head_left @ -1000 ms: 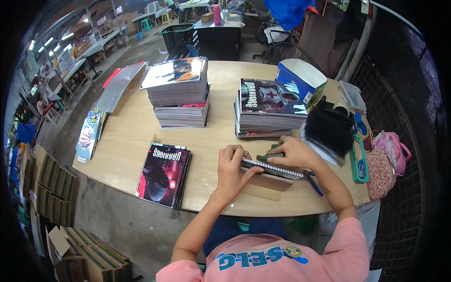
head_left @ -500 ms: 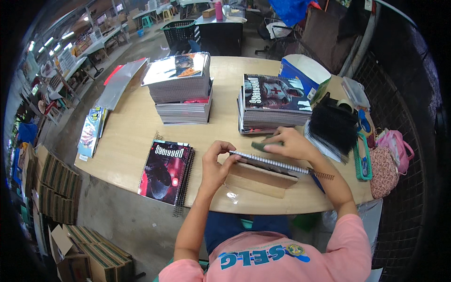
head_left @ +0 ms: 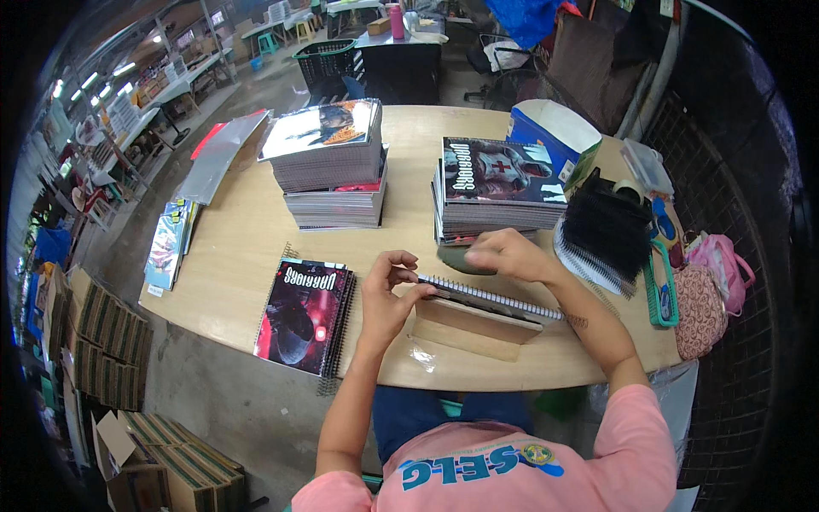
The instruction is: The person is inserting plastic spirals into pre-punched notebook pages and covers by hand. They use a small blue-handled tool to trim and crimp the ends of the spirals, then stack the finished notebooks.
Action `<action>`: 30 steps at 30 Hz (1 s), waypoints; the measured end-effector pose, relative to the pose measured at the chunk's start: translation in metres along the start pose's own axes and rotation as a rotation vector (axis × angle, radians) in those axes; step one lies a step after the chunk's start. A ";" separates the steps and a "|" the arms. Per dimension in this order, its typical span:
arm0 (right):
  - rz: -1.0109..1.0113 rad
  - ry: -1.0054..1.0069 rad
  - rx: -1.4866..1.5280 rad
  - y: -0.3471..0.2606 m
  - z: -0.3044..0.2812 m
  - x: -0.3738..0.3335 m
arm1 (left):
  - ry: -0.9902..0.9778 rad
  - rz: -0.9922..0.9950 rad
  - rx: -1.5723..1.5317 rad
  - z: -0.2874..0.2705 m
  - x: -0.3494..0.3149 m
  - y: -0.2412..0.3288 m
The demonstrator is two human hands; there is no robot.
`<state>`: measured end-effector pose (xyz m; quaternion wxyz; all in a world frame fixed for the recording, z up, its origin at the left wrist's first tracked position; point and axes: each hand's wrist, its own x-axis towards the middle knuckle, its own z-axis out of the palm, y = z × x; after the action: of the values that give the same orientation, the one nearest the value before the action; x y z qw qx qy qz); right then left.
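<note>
My left hand [head_left: 390, 294] grips the left end of a spiral notebook [head_left: 482, 299] with thumb and fingers. The notebook stands tilted with its spine up, against a tan board-like support [head_left: 469, 331]. A brown coil [head_left: 577, 321] sticks out past the right end of the spine, partly behind my right forearm. My right hand [head_left: 509, 256] is closed just beyond the spine, with a dark green pad [head_left: 463, 259] at its fingertips; its fingers partly hide the pad. To the left lie coil-bound notebooks [head_left: 300, 317] with a red and black cover.
Two tall notebook stacks stand farther back, one left [head_left: 328, 162] and one right [head_left: 499, 192]. Loose black coils [head_left: 607, 226], a blue box [head_left: 554, 141] and a green tray [head_left: 662, 286] crowd the right side. Plastic-covered sheets [head_left: 223, 154] lie at the far left edge.
My right hand and the green pad have shifted slightly left along the spine, the fingers more curled. The brown coil shows less beyond my forearm. My left hand keeps its grip.
</note>
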<state>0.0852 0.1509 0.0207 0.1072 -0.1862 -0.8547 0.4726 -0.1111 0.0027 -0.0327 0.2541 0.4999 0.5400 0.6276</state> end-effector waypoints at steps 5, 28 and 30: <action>0.035 -0.055 -0.422 -0.008 0.003 0.013 | 0.012 -0.079 -0.142 -0.001 0.000 0.004; -0.157 1.022 -0.556 0.018 -0.004 -0.156 | -0.132 -0.061 -0.413 0.013 -0.003 -0.022; -0.321 0.715 -0.725 -0.043 -0.022 -0.119 | -0.145 -0.061 -0.436 0.016 0.001 -0.023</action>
<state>0.1920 0.0971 0.0676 0.3917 -0.2278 -0.8909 0.0318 -0.1021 0.0170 -0.0550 0.4132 0.4604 0.3868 0.6839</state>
